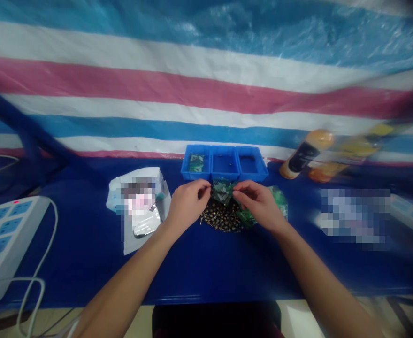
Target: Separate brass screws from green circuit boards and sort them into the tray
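Observation:
Between my two hands is a small clear greenish plastic bag (pixel 222 190) with small pieces inside. My left hand (pixel 189 199) pinches its left edge, and the fingers of my right hand (pixel 259 202) pinch its right edge. Below the bag lies a pile of small brass-coloured metal parts (pixel 224 218), partly hidden by my hands. More green plastic bags (pixel 280 202) lie beside and under my right hand. Just beyond the held bag stand three joined blue bins (pixel 224 177); the left one holds small green bags (pixel 196 162), the others a few small dark bits.
To the left are a white packet (pixel 160 176), a silvery item (pixel 148 223) on a white sheet and a white power strip (pixel 26 225) with cables. Two bottles (pixel 303 155) stand at the back right. A striped sheet (pixel 192 89) hangs behind the blue table (pixel 206 272).

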